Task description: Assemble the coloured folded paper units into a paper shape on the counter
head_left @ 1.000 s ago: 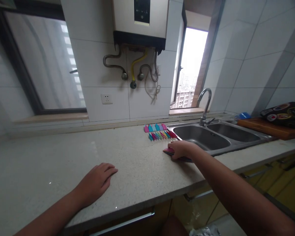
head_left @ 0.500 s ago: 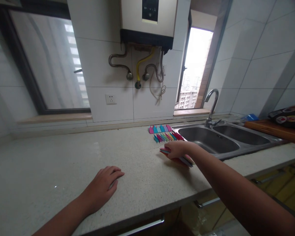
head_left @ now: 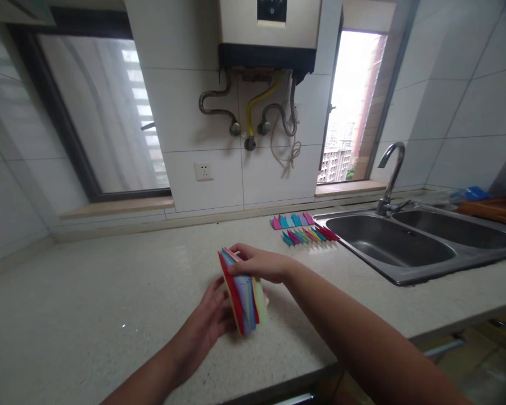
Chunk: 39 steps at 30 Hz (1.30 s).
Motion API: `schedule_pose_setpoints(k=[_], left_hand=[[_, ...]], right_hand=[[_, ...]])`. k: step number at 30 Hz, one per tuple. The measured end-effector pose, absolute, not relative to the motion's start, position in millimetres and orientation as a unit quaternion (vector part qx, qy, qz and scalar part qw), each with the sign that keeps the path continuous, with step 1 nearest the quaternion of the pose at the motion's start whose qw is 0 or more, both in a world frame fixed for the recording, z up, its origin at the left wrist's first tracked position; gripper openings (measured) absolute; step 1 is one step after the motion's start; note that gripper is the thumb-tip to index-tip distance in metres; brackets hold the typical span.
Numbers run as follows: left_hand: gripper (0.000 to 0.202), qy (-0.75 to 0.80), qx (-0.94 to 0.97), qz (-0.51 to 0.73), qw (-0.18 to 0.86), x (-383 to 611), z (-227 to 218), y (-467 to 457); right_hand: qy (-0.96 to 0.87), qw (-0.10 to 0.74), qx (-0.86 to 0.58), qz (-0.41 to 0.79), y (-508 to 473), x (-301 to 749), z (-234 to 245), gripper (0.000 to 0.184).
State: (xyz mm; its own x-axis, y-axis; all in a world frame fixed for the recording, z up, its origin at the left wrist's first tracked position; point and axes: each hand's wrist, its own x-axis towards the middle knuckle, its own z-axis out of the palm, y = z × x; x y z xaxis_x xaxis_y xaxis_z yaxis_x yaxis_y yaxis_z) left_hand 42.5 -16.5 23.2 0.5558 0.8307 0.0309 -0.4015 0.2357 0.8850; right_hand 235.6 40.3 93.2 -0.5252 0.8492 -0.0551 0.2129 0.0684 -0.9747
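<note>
My right hand is closed on a stack of coloured paper, gripping it near the top. The sheets are red, lilac, blue and pale yellow, and the stack stands tilted above the counter. My left hand is at the stack's left edge, fingers apart and slightly curved. Some of its fingertips are hidden behind the paper, so I cannot tell how firmly it touches. Beyond my right hand, two rows of small folded paper pieces in pink, blue, yellow and red lie beside the sink.
The pale stone counter runs along the tiled wall. To the right is a double steel sink with a curved tap. A wooden board lies past it. A water heater with pipes hangs above.
My right hand has lifted the paper stack and carried it left, tilting it upright. My left hand has moved right to the stack's edge. The view has shifted left.
</note>
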Motion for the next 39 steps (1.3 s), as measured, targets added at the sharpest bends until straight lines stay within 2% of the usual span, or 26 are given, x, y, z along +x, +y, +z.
schedule_pose_setpoints(k=[3,9,18,23,29,31,33,36,39], left_hand=[[0.056,0.222,0.401,0.443,0.770,46.3,28.5,-17.8],[0.054,0.259,0.308,0.425,0.811,35.2,21.4,-4.3],[0.055,0.267,0.327,0.463,0.779,34.2,17.1,-4.7],[0.051,0.277,0.330,0.468,0.772,32.2,19.1,-4.8],[0.047,0.300,0.317,0.482,0.760,29.8,17.2,-6.2],[0.047,0.304,0.305,0.484,0.762,29.6,16.7,-6.1],[0.048,0.307,0.296,0.483,0.765,29.5,16.4,-5.8],[0.048,0.303,0.293,0.488,0.765,29.7,16.2,-5.5],[0.048,0.300,0.297,0.502,0.755,30.7,16.8,-5.6]], right_hand=[[-0.631,0.332,-0.421,0.561,43.9,209.6,72.1,0.055],[-0.596,0.424,-0.419,0.538,41.1,206.1,56.0,0.034],[-0.579,0.422,-0.402,0.570,41.2,207.9,53.1,0.035],[-0.539,0.451,-0.416,0.578,46.4,215.4,52.3,0.027],[-0.485,0.444,-0.455,0.601,71.9,230.5,59.1,0.022],[-0.442,0.504,-0.419,0.612,85.6,227.9,57.2,0.025],[-0.431,0.525,-0.378,0.629,96.8,223.5,51.9,0.036],[-0.459,0.481,-0.420,0.618,101.7,222.3,41.5,0.055],[-0.523,0.441,-0.466,0.562,89.9,228.5,37.5,0.047]])
